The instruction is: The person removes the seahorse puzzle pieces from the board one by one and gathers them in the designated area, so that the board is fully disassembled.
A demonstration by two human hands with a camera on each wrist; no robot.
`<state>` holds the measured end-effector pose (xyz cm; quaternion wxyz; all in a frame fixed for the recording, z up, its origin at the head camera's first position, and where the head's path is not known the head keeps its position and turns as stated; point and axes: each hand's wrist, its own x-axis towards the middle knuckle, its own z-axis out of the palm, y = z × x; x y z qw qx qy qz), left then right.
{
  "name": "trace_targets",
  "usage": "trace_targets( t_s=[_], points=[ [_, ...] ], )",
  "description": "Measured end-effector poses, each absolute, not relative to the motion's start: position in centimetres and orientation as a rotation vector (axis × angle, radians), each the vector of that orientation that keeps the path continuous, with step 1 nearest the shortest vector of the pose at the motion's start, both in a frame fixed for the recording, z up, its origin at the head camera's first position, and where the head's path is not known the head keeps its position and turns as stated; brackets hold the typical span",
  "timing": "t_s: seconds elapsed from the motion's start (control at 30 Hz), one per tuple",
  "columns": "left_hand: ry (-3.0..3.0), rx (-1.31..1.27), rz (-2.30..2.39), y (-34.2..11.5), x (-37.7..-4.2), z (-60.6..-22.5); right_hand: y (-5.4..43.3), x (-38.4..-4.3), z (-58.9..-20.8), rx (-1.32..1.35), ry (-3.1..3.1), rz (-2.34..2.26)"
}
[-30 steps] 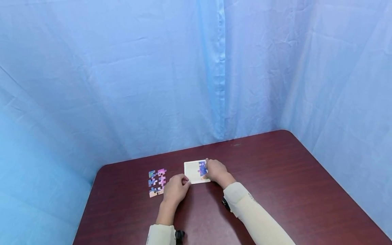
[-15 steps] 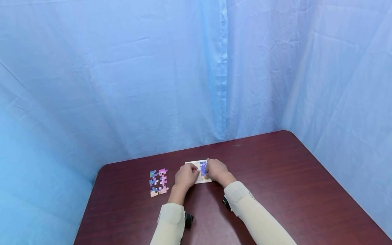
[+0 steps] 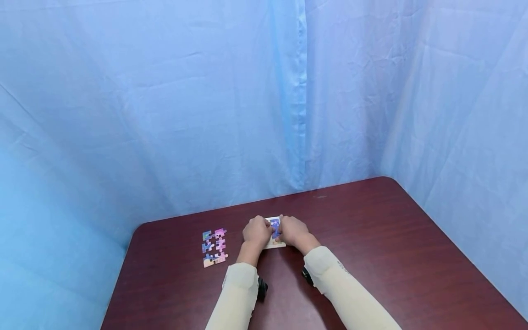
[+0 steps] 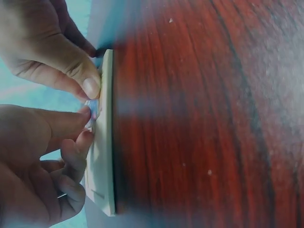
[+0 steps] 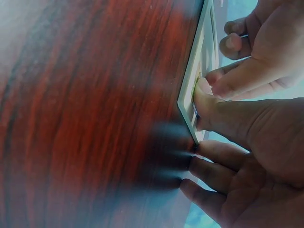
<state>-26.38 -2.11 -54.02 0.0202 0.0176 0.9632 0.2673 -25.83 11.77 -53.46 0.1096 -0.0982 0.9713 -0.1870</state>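
Several blue jigsaw pieces (image 3: 276, 223) lie in the right part of a shallow white puzzle tray (image 3: 277, 245). From the left, my left hand (image 3: 256, 231) reaches over the tray, with most of its left side hidden beneath. In the left wrist view its fingertips pinch a small blue and pink jigsaw piece (image 4: 93, 109) low over the tray. My right hand (image 3: 294, 231) grips the tray's right edge. Its thumb (image 5: 205, 97) lies on top of the pieces, while the other fingers sit outside the rim near the corner. The fingertips of both hands are close together.
Loose pink and blue jigsaw pieces (image 3: 220, 245) lie in two columns on the dark red wooden table (image 3: 371, 256), left of the tray. Light blue curtains (image 3: 206, 114) hang behind the table and along its sides.
My left hand has moved from the tray's front left corner rightward and away from me, over the tray to the blue pieces. My right hand stays at the right edge.
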Motion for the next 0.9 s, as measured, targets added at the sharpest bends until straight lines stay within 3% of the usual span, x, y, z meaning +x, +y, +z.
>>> trace_targets(
  t_s=[0.9],
  points=[
    [3.034,-0.052,0.874,-2.7,-27.0,-54.2,11.7,-25.3,-53.0,-0.336,2.833,-0.555]
  ],
)
